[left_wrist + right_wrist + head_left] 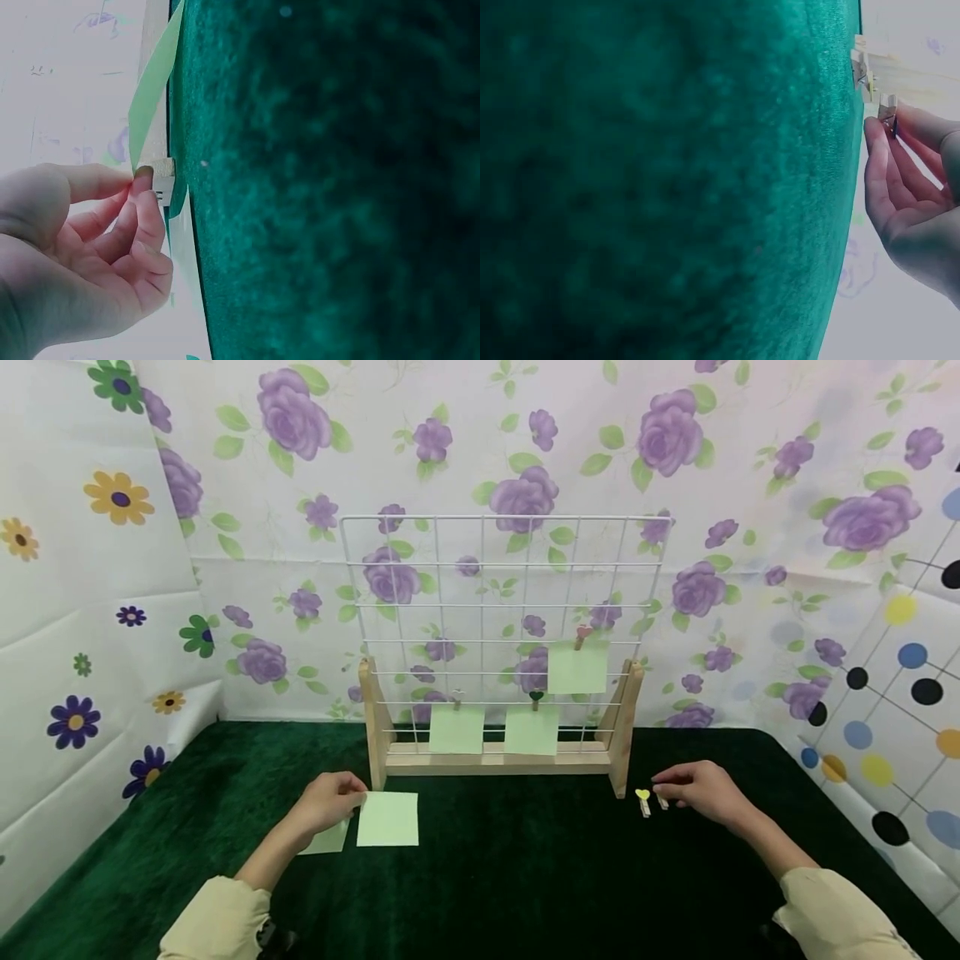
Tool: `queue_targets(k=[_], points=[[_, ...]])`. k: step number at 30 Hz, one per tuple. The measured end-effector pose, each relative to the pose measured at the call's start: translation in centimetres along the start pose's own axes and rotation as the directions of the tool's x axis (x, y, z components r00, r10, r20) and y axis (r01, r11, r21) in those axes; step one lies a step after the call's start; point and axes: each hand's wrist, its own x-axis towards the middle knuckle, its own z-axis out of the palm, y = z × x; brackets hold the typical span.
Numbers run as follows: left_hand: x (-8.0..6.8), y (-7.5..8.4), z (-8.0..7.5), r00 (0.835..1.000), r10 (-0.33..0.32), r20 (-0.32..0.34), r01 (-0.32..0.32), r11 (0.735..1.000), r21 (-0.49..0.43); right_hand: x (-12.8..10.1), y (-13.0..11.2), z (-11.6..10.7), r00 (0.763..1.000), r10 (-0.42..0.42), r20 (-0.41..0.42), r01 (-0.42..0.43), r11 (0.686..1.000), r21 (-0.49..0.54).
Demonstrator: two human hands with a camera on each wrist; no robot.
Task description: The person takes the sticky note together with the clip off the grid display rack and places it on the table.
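Observation:
My left hand (pixel 324 806) pinches the left corner of a pale green square paper note (pixel 388 820) between thumb and index finger. In the left wrist view the note (pixel 152 90) rises from the fingertips, slightly bent. A second green note (pixel 327 838) lies partly hidden beneath that hand. On the right, my right hand (pixel 707 791) holds a small wooden clothespin (pixel 662 802) by one end; the right wrist view shows the clothespin (pixel 887 111) at the thumb and fingertips. Just left of it is another clothespin with a yellow heart (pixel 644 803).
Behind the hands stands a white wire grid (pixel 506 563) in a wooden stand (pixel 498 768). Three green notes hang on it: an upper right note (pixel 577 668), a lower middle note (pixel 532 731) and a lower left note (pixel 457 730), each under a clothespin. Dark green cloth (pixel 510 877) covers the table.

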Motion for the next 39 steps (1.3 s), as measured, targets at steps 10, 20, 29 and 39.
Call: queue_targets(k=[10, 20, 29, 39], points=[[0.03, -0.14, -0.03, 0.999, 0.054, 0.006, -0.054, 0.998, 0.021, -0.10, 0.37, 0.31, 1.000, 0.022, 0.013, -0.022, 1.000, 0.020], [-0.04, -0.23, -0.28, 0.998, 0.053, 0.024, -0.053, 0.998, 0.032, 0.00, 0.03, 0.50, 0.999, 0.045, 0.003, -0.045, 0.998, -0.038], [-0.05, -0.16, -0.43, 0.998, 0.057, 0.021, -0.057, 0.997, 0.042, 0.02, 0.21, 0.59, 0.999, 0.034, -0.003, -0.034, 0.999, -0.042], [-0.38, 0.06, -0.54, 0.999, 0.031, 0.017, -0.032, 0.997, 0.063, -0.14, 0.18, 0.57, 0.999, 0.033, 0.004, -0.033, 0.999, -0.034]])
